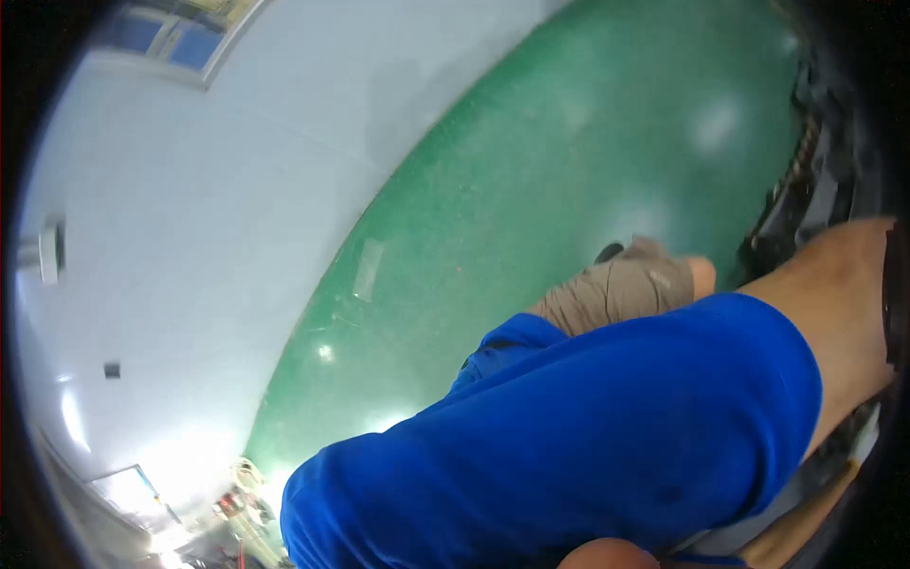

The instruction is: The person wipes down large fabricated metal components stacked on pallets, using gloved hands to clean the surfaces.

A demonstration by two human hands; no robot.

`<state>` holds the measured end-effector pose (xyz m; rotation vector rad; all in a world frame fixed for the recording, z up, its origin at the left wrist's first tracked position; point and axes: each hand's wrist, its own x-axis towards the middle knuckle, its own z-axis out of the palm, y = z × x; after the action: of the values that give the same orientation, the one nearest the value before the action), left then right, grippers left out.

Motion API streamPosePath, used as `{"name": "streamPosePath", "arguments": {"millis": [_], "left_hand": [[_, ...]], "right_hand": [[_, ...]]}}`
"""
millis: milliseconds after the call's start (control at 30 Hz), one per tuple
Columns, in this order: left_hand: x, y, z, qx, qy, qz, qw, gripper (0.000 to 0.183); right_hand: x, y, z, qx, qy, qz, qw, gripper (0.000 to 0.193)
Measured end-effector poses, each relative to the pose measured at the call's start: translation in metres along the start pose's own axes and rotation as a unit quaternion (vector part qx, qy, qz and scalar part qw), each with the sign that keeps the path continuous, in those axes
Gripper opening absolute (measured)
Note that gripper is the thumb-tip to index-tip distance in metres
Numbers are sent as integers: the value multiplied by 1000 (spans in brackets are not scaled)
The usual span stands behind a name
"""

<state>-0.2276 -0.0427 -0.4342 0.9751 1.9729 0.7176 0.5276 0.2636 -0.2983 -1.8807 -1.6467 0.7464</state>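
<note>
My left arm in a blue short sleeve [607, 408] stretches across the lower picture toward the right. Its bare forearm [834, 313] ends in a dark band [892, 294] at the rim, and my left hand lies beyond the picture. My other forearm [806, 512] shows at the lower right. At its end, my right hand [864, 436] appears only as a small pale patch at the dark rim; its fingers and anything in them cannot be made out. Dark jumbled parts [820, 180], partly glossy, lie near the left forearm.
Beyond my brown shorts [616, 292] spreads a green floor [531, 171] with a pale rectangular patch [369, 269]. A white wall [237, 190] rises at the left, with a window [175, 43]. Red and pale items [245, 498] stand in the lower left corner.
</note>
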Motion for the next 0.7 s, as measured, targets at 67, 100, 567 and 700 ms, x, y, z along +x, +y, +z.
{"name": "streamPosePath", "arguments": {"millis": [67, 100, 567, 700], "left_hand": [[-4, -7, 24, 30, -48, -5, 998, 26], [-2, -6, 36, 40, -67, -3, 997, 25], [63, 123, 201, 3, -228, 201, 953, 24], [102, 128, 176, 65, -218, 228, 947, 24]], "right_hand": [[-36, 17, 8, -27, -16, 34, 999, 49], [-47, 1, 27, -40, -21, 43, 998, 49], [-21, -158, 81, -100, 101, -6, 990, 58], [-14, -180, 81, -105, 46, -7, 993, 59]]}}
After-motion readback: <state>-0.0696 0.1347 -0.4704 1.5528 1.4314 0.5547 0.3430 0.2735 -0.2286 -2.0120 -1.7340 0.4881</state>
